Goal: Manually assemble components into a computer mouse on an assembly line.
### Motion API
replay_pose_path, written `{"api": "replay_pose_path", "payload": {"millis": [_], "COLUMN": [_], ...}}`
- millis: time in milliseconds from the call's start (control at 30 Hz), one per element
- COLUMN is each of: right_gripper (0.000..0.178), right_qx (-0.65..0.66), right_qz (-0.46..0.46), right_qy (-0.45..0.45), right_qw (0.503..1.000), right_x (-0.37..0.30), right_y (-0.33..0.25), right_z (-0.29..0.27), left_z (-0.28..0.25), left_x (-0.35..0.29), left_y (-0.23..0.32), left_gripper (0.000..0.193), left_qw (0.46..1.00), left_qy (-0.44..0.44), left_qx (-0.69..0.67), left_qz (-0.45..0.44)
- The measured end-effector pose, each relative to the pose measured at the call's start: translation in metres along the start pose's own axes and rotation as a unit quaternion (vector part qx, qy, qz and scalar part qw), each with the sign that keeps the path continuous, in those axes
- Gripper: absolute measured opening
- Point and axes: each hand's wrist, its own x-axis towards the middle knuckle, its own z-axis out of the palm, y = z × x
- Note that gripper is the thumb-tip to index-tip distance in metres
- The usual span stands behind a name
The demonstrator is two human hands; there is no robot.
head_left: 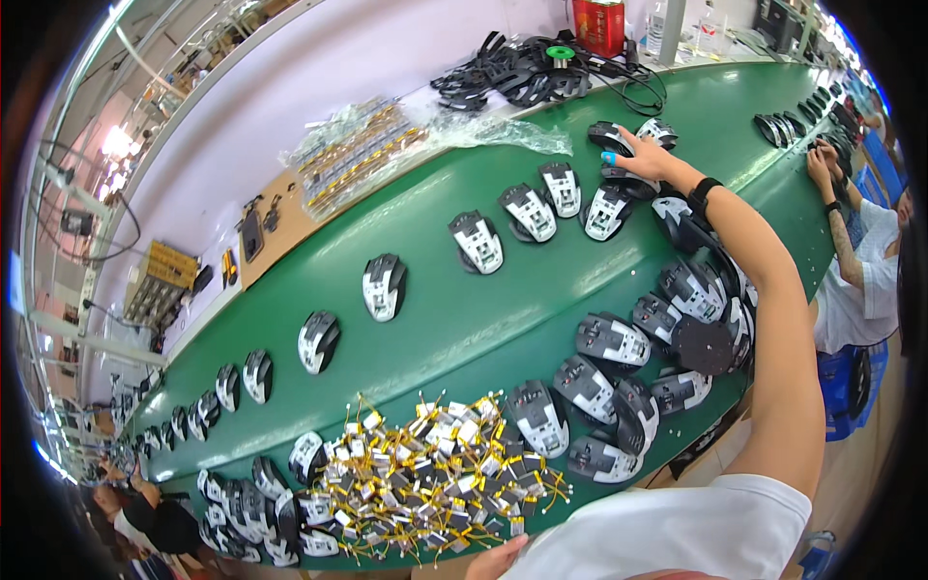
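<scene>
Pale markings on the red tin (599, 27), beyond the right hand's fingers, are too small to read. The right hand (652, 160) spreads its blue-tipped thumb and fingers over the mouse shell (606, 136) just beyond them; whether they grip it cannot be told. The palm partly covers a 2nd shell (628, 182) nearer the wrist. Both shells look dark; the white shell (607, 211) nearer than the thumb shows an open frame. The left hand (496, 561), cut off below, lies just beside the battery pile (416, 488); its hold is unclear.
</scene>
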Motion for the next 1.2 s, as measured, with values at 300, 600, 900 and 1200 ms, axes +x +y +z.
{"api": "replay_pose_path", "payload": {"millis": [300,600,900,1200], "right_gripper": [0.104,0.116,0.101,0.12], "right_qx": [-0.001,0.039,0.09,-0.044], "right_qz": [-0.001,-0.005,0.013,-0.149], "right_qy": [-0.019,-0.071,-0.128,-0.097], "right_qw": [1.0,0.997,0.988,0.983], "right_x": [-0.025,-0.061,-0.097,-0.111], "right_y": [-0.057,-0.123,-0.233,-0.367], "right_z": [0.023,0.024,0.039,0.09], "left_z": [0.082,0.058,0.069,0.061], "left_x": [-0.027,-0.01,-0.003,0.001], "left_y": [0.005,0.014,0.021,0.022], "left_gripper": [0.043,0.03,0.033,0.038], "left_qw": [0.983,0.936,0.91,0.897], "left_qy": [0.046,-0.079,-0.165,-0.181], "left_qx": [0.078,0.243,0.247,0.287], "left_qz": [0.157,0.241,0.29,0.283]}}
